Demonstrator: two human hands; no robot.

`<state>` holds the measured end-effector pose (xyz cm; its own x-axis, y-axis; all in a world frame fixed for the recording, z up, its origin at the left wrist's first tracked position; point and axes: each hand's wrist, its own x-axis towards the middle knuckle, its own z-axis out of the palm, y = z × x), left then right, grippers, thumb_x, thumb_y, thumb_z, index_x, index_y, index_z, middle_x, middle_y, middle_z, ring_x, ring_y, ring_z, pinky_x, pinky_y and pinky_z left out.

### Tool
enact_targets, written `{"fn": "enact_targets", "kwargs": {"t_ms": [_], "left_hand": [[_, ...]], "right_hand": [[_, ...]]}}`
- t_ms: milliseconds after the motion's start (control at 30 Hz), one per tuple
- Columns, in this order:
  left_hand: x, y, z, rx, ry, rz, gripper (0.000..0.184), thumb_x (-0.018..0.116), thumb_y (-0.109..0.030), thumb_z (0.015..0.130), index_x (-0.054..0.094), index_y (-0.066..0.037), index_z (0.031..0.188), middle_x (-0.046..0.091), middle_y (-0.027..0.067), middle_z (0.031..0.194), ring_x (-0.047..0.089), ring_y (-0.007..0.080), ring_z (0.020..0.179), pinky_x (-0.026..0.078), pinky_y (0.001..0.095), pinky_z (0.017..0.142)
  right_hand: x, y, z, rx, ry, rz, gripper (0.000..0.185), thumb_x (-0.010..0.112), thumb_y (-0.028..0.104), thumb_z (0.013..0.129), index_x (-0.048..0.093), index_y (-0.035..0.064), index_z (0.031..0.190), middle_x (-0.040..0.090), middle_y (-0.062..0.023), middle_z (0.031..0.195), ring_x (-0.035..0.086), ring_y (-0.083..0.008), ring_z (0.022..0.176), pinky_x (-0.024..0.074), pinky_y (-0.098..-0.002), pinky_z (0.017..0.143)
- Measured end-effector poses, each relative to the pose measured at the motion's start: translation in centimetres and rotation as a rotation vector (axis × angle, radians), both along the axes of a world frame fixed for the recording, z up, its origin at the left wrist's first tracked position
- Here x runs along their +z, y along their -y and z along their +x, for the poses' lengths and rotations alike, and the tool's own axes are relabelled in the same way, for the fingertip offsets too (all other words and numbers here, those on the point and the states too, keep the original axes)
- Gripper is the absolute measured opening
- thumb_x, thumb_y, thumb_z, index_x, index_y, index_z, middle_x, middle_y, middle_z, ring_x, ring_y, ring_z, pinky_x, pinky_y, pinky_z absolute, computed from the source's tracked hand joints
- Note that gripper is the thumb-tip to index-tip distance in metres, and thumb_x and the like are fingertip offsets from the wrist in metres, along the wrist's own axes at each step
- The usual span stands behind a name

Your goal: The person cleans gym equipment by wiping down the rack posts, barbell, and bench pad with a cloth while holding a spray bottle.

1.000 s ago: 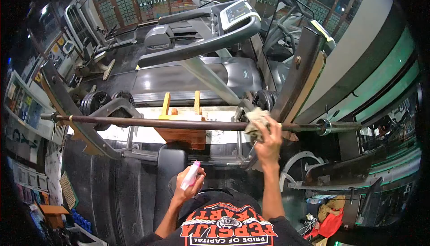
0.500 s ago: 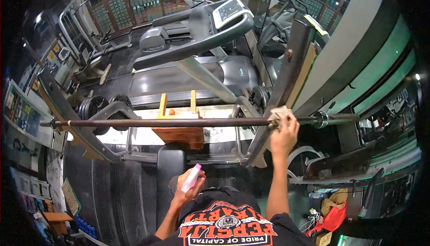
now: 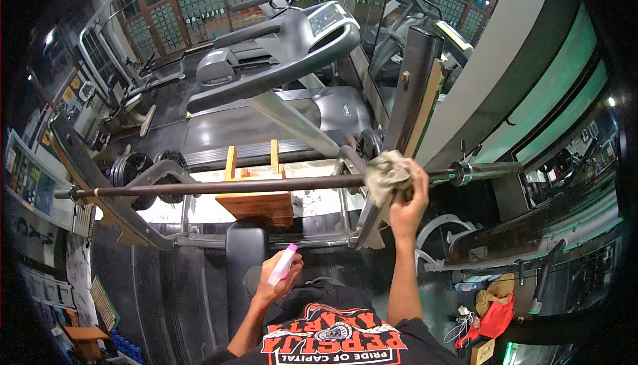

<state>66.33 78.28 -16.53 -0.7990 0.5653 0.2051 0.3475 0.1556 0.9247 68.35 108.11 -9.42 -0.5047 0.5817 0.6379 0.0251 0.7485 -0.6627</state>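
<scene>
My left hand (image 3: 271, 286), low in front of my shirt, is wrapped round a small white-and-pink bottle (image 3: 284, 266) with its pink top pointing up. A crumpled greyish cloth (image 3: 387, 177) is in the closed fingers of my right hand (image 3: 408, 211). That cloth covers part of a long dark barbell (image 3: 292, 184) where it crosses the right rack upright (image 3: 412, 92). Whether it presses on the bar behind the bunched fabric, I cannot tell. To the right of my hand, a silver collar (image 3: 460, 173) sits on the bar.
A padded bench (image 3: 246, 252) stands below the bar, with a wooden stool (image 3: 262, 207) beyond it. Weight plates (image 3: 129, 169) hang by the left upright (image 3: 100, 165). A treadmill (image 3: 266, 122) fills the space behind. Red fabric (image 3: 495, 318) and cables lie at lower right.
The cloth now bulges out further and hides more of the bar. My right hand has shifted slightly left in view, as the whole scene has. My left hand keeps its hold on the bottle.
</scene>
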Motion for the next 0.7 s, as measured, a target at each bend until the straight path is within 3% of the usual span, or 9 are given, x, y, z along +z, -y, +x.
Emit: {"fn": "enact_targets", "kwargs": {"t_ms": [67, 100, 200, 367, 467, 567, 600, 633, 700], "left_hand": [[0.3, -0.2, 0.3, 0.0, 0.063, 0.007, 0.015, 0.066, -0.008, 0.086, 0.062, 0.0, 0.098, 0.064, 0.0085, 0.08, 0.06, 0.0158, 0.062, 0.048, 0.0284, 0.056], [0.4, -0.3, 0.4, -0.006, 0.123, 0.013, 0.015, 0.067, -0.009, 0.086, 0.062, 0.0, 0.097, 0.064, 0.0088, 0.079, 0.06, 0.0162, 0.062, 0.048, 0.0288, 0.057], [0.0, -0.7, 0.2, -0.034, 0.063, 0.021, 0.016, 0.068, -0.011, 0.086, 0.062, 0.0, 0.096, 0.063, 0.0084, 0.078, 0.059, 0.0151, 0.061, 0.048, 0.0285, 0.057], [0.5, -2.0, 0.0, -0.067, 0.09, 0.021, 0.016, 0.068, -0.012, 0.086, 0.062, 0.0, 0.095, 0.062, 0.0067, 0.076, 0.057, 0.0128, 0.059, 0.046, 0.0271, 0.055], [1.4, -2.4, 0.3, -0.048, 0.176, 0.034, 0.015, 0.067, -0.01, 0.087, 0.062, 0.0, 0.095, 0.061, 0.0057, 0.074, 0.056, 0.0116, 0.059, 0.045, 0.026, 0.054], [1.3, -2.8, 0.6, -0.04, 0.227, 0.041, 0.014, 0.067, -0.009, 0.086, 0.062, 0.0, 0.096, 0.061, 0.0052, 0.073, 0.056, 0.0108, 0.058, 0.045, 0.0252, 0.053], [1.2, -2.8, 0.7, -0.046, 0.19, 0.02, 0.014, 0.067, -0.008, 0.086, 0.061, 0.0, 0.096, 0.061, 0.0051, 0.072, 0.056, 0.0105, 0.058, 0.045, 0.0249, 0.053], [1.0, -2.9, 0.8, -0.041, 0.193, 0.021, 0.014, 0.067, -0.008, 0.086, 0.061, 0.0, 0.096, 0.061, 0.0051, 0.072, 0.056, 0.0105, 0.058, 0.045, 0.0249, 0.053], [0.6, -3.1, 0.8, -0.032, 0.125, 0.012, 0.014, 0.067, -0.007, 0.086, 0.061, 0.0, 0.096, 0.061, 0.0052, 0.073, 0.056, 0.0105, 0.059, 0.045, 0.0252, 0.054]], "right_hand": [[-0.9, -1.2, -0.4, -0.173, 0.052, 0.005, 0.045, 0.055, -0.01, 0.079, 0.058, 0.0043, 0.121, 0.054, -0.0155, 0.121, 0.051, -0.0359, 0.116, 0.0424, -0.0396, 0.099], [-2.9, -1.5, -1.2, -0.328, 0.249, 0.124, 0.044, 0.058, -0.008, 0.076, 0.061, 0.0078, 0.117, 0.055, -0.0131, 0.118, 0.05, -0.034, 0.114, 0.0411, -0.0433, 0.098], [-2.6, 1.5, -2.0, -0.296, 0.336, 0.423, 0.038, 0.062, -0.005, 0.074, 0.064, 0.0123, 0.108, 0.056, -0.0093, 0.116, 0.051, -0.03, 0.108, 0.0454, -0.0418, 0.093], [-2.4, 3.8, -1.1, 0.048, 0.231, 0.23, 0.054, 0.059, -0.011, 0.067, 0.063, 0.0164, 0.114, 0.056, -0.0106, 0.114, 0.049, -0.033, 0.11, 0.042, -0.0425, 0.097], [0.0, 1.1, 0.7, 0.282, 0.173, -0.074, 0.047, 0.054, -0.015, 0.07, 0.06, 0.0048, 0.112, 0.059, -0.0152, 0.114, 0.057, -0.0331, 0.108, 0.0437, -0.0386, 0.097], [1.0, -1.7, 1.2, 0.22, -0.013, -0.194, 0.043, 0.051, -0.015, 0.073, 0.059, 0.0009, 0.112, 0.06, -0.0164, 0.116, 0.06, -0.0329, 0.105, 0.0452, -0.035, 0.094], [1.1, -2.0, 1.0, 0.068, 0.063, -0.035, 0.044, 0.049, -0.015, 0.074, 0.06, 0.0022, 0.113, 0.059, -0.0159, 0.116, 0.058, -0.0343, 0.108, 0.0443, -0.0374, 0.095], [0.1, -2.5, 0.7, -0.06, 0.205, 0.098, 0.041, 0.056, -0.009, 0.075, 0.061, 0.0094, 0.112, 0.058, -0.011, 0.118, 0.053, -0.0327, 0.111, 0.0454, -0.0425, 0.094], [-1.1, -1.8, -0.3, -0.112, 0.408, 0.275, 0.041, 0.06, -0.006, 0.075, 0.063, 0.012, 0.112, 0.057, -0.0108, 0.12, 0.052, -0.0327, 0.11, 0.045, -0.0417, 0.096]]}}
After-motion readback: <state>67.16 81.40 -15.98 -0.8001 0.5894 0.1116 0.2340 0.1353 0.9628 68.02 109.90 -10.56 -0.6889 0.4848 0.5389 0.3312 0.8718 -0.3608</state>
